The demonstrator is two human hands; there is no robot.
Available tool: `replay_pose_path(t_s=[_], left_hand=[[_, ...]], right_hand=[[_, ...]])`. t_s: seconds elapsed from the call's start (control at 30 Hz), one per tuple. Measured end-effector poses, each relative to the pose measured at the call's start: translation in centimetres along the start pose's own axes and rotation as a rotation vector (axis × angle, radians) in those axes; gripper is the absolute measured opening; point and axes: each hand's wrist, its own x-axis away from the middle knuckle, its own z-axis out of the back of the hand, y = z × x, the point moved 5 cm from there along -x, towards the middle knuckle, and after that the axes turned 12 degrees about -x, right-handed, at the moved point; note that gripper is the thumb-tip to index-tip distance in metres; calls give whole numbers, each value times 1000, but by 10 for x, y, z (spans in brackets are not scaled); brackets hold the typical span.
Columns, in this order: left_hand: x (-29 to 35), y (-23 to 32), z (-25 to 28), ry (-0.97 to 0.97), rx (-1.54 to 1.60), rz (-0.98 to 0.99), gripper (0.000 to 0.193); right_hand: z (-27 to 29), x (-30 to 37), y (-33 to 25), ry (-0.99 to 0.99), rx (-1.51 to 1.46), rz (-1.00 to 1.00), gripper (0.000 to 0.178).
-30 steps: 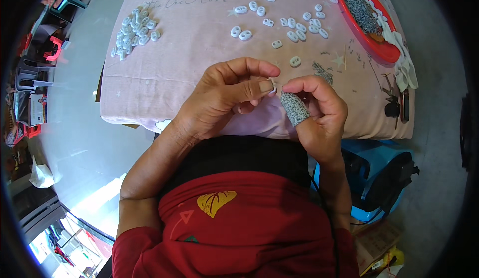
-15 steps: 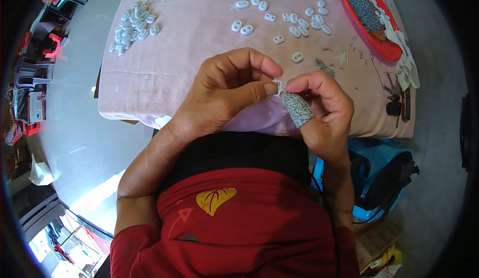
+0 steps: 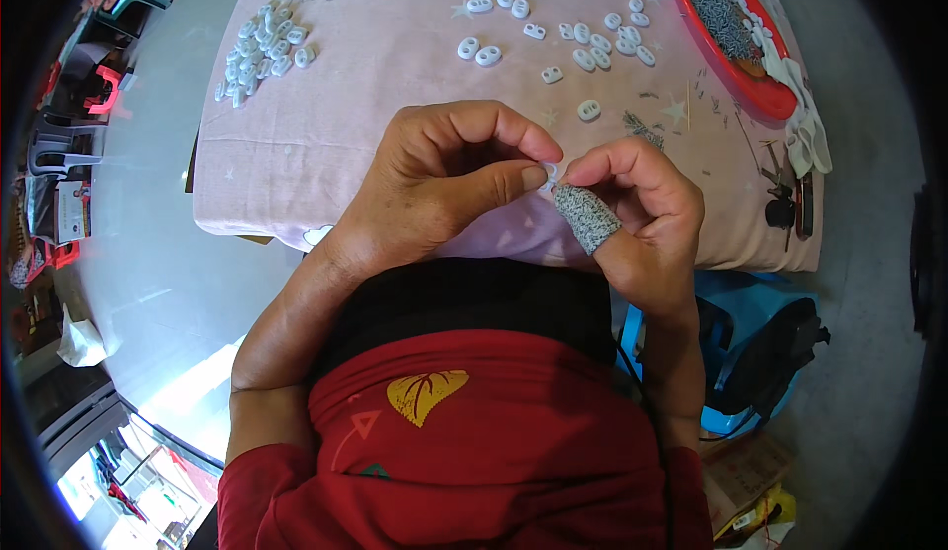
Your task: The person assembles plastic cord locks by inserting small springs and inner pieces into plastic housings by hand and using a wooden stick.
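Observation:
Between thumb and fingertips, my left hand (image 3: 449, 180) pinches a small white plastic piece (image 3: 549, 177), mostly covered by the fingers. My right hand (image 3: 642, 214) is closed right beside it, thumb and index finger pressed together at the piece's edge. A speckled grey finger sleeve (image 3: 589, 219) covers the right thumb. Whatever lies between the right fingertips is too small to name. Just beyond the hands lies a white oval piece with two holes (image 3: 589, 110), next to a little heap of thin grey metal bits (image 3: 642, 128).
Similar white pieces form a pile (image 3: 259, 54) at the left; several more lie scattered at the far middle. A red tray (image 3: 736, 81) with small grey metal parts stands at the far right. Near the right edge are keys (image 3: 778, 212). A blue and black bag (image 3: 755, 353) sits below the table.
The white piece has turned slightly and shows less between the fingertips. Both hands have barely shifted.

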Motion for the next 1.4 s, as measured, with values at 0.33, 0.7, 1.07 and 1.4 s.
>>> replay_pose_path(t_s=[0.33,0.7,1.07,1.4], left_hand=[[1,-5,-2,-27,48,0,15],[0,-6,-1,-31,24,8,16],[2,-4,-2,-63,-80,45,14],[-1,-12,-1,-12,-62,64,14]], right_hand=[[2,0,3,-7,-27,-47,14],[1,1,3,-26,-37,-74,14],[1,1,3,-48,54,-54,16],[1,-1,7,-2,51,-48,17]])
